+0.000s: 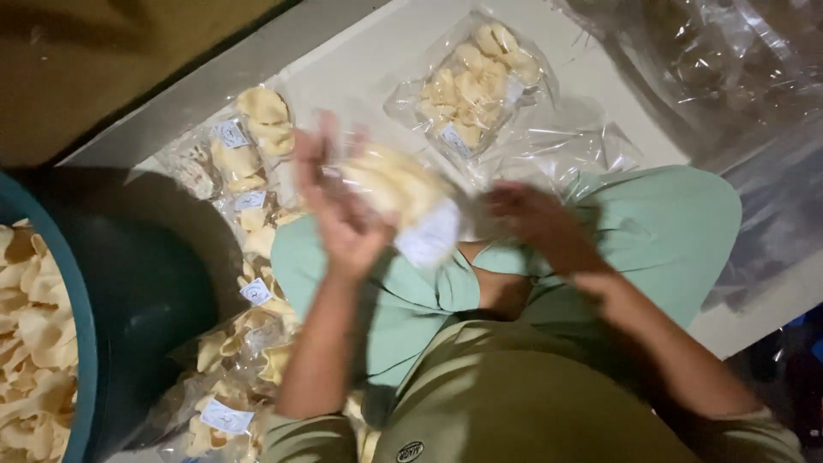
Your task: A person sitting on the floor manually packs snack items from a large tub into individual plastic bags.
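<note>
Olive shirt [514,403], left hand [343,214] cupping crinkly clear cracker bag [399,193], right hand [527,214] pinching.

Pale floor [360,60] w/ sealed clear cracker bags: one [471,86] beyond hands, row [249,163] left of left hand, empty plastic [566,146] beyond right hand, teal basin [81,343] far left.

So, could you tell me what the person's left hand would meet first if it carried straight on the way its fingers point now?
Probably nothing soon. The left hand, holding the bag of crackers, points up-frame over the pale floor. The sealed bags lie just left of that line, though blur and depth leave this unsure.
</note>
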